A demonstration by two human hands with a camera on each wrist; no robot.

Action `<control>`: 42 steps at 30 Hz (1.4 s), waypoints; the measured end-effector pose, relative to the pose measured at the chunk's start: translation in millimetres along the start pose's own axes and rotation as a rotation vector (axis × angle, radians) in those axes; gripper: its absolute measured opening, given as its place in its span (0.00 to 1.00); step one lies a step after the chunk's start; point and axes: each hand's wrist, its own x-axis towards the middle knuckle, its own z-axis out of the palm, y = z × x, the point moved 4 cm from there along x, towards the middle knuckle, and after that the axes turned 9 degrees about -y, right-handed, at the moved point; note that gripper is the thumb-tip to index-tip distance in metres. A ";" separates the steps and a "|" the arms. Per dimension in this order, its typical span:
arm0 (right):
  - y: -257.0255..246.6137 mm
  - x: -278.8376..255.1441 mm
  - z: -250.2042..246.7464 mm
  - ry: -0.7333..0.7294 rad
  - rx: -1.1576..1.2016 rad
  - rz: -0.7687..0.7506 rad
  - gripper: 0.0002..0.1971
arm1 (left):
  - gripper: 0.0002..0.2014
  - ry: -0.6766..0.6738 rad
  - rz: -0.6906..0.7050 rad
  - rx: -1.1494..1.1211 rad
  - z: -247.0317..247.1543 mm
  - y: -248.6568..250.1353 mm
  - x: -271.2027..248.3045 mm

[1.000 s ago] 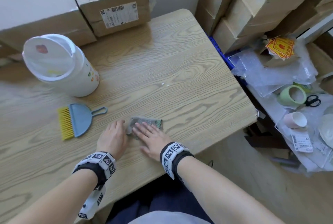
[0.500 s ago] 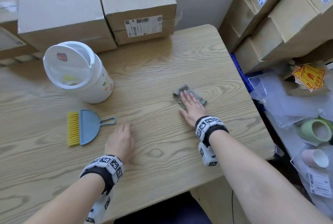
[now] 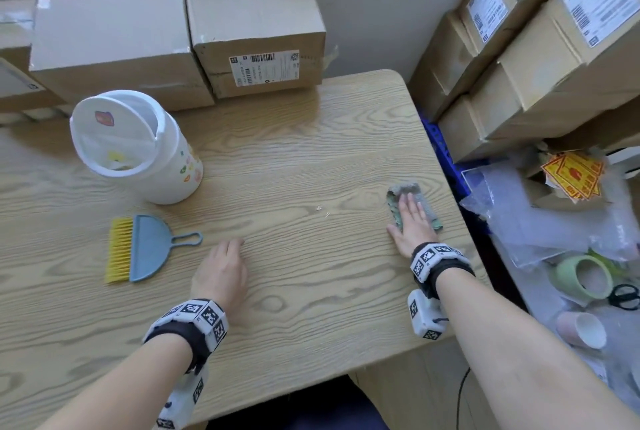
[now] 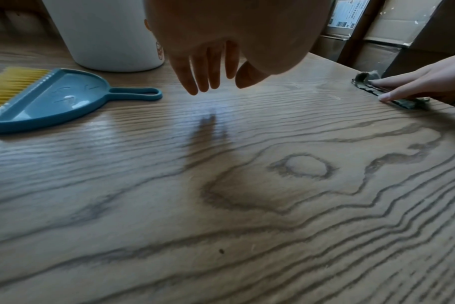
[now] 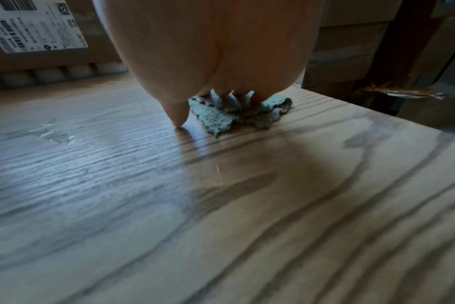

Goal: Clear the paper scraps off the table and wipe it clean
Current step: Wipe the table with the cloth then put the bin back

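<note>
A grey-green cloth [image 3: 414,192] [image 5: 216,120] [image 4: 400,102] lies near the right edge of the wooden table [image 3: 311,159]. My right hand [image 3: 412,222] presses flat on it with straight fingers. My left hand [image 3: 223,265] [image 4: 210,67] rests on the bare wood near the table's middle, fingers relaxed and holding nothing. Two tiny pale scraps [image 3: 322,211] lie between the hands. A white bin [image 3: 138,149] with its lid swung open stands at the left, with paper inside. A blue dustpan with a yellow brush [image 3: 142,248] [image 4: 47,98] lies in front of it.
Cardboard boxes [image 3: 256,35] line the table's back edge, and more are stacked at the right [image 3: 540,59]. Beyond the right edge lie plastic bags [image 3: 540,215], a green tape roll [image 3: 585,279], scissors [image 3: 625,296] and a pink cup [image 3: 585,329]. A damp streak [image 5: 55,134] shows on the wood.
My right hand has slid the cloth from beside the left hand out to the table's right edge. The left hand has stayed in place. The head view has tilted up.
</note>
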 end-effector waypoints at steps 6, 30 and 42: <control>-35.7 -14.2 -26.4 0.041 -0.035 -0.074 0.33 | 0.19 0.060 -0.087 -0.042 -24.8 -3.9 -17.3; -389.1 -63.2 -40.7 -0.046 0.533 -0.498 0.38 | 0.29 0.228 -0.277 -0.854 -188.2 -147.1 25.4; -393.2 -46.6 -25.7 -0.117 0.865 -0.516 0.37 | 0.27 0.171 -0.155 -1.225 -168.5 -154.6 51.8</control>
